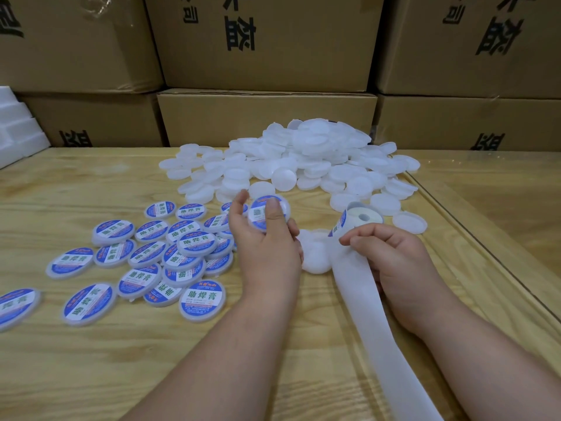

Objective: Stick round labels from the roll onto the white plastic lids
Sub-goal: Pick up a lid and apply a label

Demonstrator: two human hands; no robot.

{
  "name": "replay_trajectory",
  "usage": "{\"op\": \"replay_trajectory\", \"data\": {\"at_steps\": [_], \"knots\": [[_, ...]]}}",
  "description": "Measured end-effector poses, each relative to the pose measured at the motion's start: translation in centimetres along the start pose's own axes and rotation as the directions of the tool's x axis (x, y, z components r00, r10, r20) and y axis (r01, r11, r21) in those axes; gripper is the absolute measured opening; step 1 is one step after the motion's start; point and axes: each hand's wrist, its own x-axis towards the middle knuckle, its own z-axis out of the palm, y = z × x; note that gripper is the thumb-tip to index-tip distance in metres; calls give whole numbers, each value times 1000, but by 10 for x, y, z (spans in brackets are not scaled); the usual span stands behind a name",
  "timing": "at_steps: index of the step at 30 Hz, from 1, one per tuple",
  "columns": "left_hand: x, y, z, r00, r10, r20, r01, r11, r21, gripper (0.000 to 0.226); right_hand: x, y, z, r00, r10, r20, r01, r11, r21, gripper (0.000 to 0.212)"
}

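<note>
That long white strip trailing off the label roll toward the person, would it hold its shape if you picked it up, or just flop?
Probably flop: the backing strip drapes flat along the table and bends where the right hand pinches it. It looks thin and translucent, so likely very light. Its smooth surface may be slippery, which seems to suit labels peeling off the roll.

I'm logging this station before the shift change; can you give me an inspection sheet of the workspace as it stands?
Surface: pale wooden tabletop, glass sheet at its right side.
Job's things: heap of plain white plastic lids; blue-labelled lids spread at left; label roll; white backing strip trailing toward the camera.
Clutter: nothing seen.
Grippers: left hand fingers hold a labelled lid; right hand pinches the strip.
Cables: nothing seen.
Surroundings: stacked brown cardboard cartons; white foam blocks.
</note>
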Motion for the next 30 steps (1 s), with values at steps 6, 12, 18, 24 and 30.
{"op": "replay_trajectory", "data": {"at_steps": [6,12,18,24,30], "knots": [[13,0,-7,970,-67,-232,26,985,-173,63,0,1,-2,1000,14,8,-14,1000,-4,15],[18,11,-12,932,-137,-337,15,940,-341,68,1,3,-3,1000,10,7,-10,1000,-7,16],[14,9,-10,977,-67,-202,27,981,-192,62,0,1,-2,1000,-10,1,10,1000,1,13],[-3,0,-6,942,281,184,-335,763,553,33,2,3,-4,991,-71,-112,72,997,2,22],[-7,-5,-5,933,-1,360,-337,351,874,62,4,4,-2,983,-94,-159,78,991,-105,17]]}}
